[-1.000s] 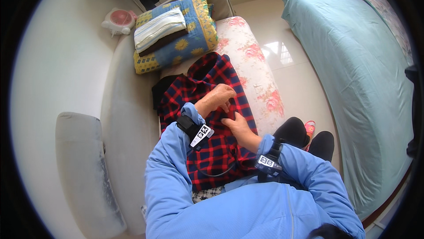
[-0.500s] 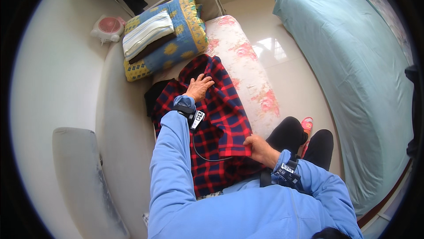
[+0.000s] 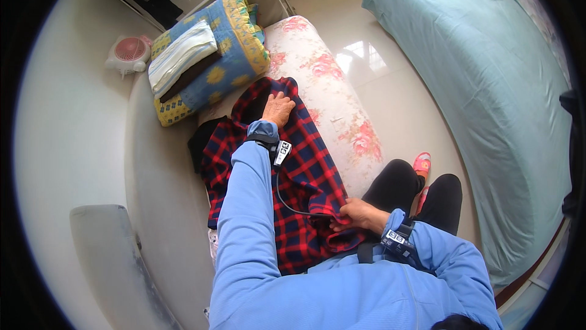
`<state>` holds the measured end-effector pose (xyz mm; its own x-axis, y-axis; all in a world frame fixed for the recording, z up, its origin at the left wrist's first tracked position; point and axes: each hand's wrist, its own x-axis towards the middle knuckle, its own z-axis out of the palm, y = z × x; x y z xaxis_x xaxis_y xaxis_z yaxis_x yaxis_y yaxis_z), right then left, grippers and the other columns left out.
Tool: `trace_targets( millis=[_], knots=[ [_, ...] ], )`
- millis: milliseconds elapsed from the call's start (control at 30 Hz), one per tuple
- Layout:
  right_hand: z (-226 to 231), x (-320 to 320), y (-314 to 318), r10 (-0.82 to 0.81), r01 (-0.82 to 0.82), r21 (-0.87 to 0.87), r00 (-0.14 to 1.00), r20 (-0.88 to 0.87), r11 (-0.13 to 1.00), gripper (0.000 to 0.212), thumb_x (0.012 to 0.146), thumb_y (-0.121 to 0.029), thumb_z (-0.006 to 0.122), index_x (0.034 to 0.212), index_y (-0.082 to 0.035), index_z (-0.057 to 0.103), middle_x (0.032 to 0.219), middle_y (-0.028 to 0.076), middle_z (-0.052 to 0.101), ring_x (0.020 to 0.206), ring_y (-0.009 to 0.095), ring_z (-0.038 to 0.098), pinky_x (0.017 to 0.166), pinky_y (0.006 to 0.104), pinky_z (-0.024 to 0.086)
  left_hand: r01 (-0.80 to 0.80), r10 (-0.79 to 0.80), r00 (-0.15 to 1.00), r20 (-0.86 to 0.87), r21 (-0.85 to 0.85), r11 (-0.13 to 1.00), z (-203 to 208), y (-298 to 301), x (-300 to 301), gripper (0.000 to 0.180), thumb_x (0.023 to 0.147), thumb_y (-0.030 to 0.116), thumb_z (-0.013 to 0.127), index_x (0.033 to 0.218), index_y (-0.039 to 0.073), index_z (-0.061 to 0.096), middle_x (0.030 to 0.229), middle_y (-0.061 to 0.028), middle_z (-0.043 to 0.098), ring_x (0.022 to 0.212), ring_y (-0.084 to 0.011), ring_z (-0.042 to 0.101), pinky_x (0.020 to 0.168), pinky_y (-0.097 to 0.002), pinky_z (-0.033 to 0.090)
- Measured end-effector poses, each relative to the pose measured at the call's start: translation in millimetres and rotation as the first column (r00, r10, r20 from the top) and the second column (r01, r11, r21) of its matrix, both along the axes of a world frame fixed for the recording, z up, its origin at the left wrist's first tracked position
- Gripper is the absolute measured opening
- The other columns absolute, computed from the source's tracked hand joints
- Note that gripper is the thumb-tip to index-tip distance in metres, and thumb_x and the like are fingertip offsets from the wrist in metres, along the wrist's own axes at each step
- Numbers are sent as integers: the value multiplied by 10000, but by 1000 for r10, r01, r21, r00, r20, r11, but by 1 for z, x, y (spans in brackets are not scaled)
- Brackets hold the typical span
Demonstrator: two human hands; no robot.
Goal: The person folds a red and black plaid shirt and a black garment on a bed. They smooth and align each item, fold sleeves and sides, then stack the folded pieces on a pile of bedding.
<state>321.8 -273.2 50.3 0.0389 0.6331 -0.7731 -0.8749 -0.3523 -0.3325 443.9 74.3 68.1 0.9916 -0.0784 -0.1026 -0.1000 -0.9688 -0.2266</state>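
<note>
right hand (image 3: 361, 214) grips edge of plaid garment (image 3: 310, 159); floor (image 3: 386, 93) borders mattress (image 3: 340, 109).

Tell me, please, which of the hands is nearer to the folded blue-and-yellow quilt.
Left. The left hand lies on the upper plaid garment, apart from the quilt; the right hand grips the garment lower down, much farther from the quilt.

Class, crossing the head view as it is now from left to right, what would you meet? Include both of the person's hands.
Fan → white folded cloth → left hand → right hand → pink shoes.
</note>
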Motion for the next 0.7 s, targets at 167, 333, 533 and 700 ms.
trace_targets(
  millis=[167, 333, 533, 700],
  knots=[
    [21, 9, 4, 310, -293, -106, 926, 218, 950, 218, 860, -45, 511, 1028, 94, 526, 930, 221, 647, 808, 317, 693, 582, 379, 602, -63, 63, 998, 0, 22, 998, -11, 4, 13, 185, 789, 75, 569, 946, 148, 635, 960, -41, 593, 1028, -248, 528, 839, -415, 391],
    [28, 16, 4, 631, -504, -502, 116, 767, 702, 300, 855, -161, 553, 1023, 85, 583, 959, 255, 669, 921, 356, 673, 733, 428, 560, -78, 86, 994, -68, 111, 991, -12, 5, 21, 148, 792, 215, 631, 915, 165, 696, 970, -44, 613, 1048, -237, 531, 845, -443, 382],
    [17, 18, -1, 675, -591, -574, -67, 735, 567, 303, 848, -225, 533, 992, 17, 647, 998, 241, 666, 961, 395, 644, 808, 481, 514, -1, 37, 976, -213, 167, 986, 17, 8, 27, 228, 721, 287, 728, 900, 148, 745, 1230, 12, 531, 1148, -230, 453, 883, -427, 373],
    [16, 23, -2, 647, -614, -522, -25, 762, 592, 304, 845, -235, 522, 961, 26, 626, 959, 247, 664, 933, 406, 641, 794, 491, 507, 200, -148, 952, -268, 181, 963, 39, 21, 21, 203, 707, 117, 707, 905, 147, 744, 1374, 73, 449, 1232, -236, 415, 910, -431, 378]
  ],
)
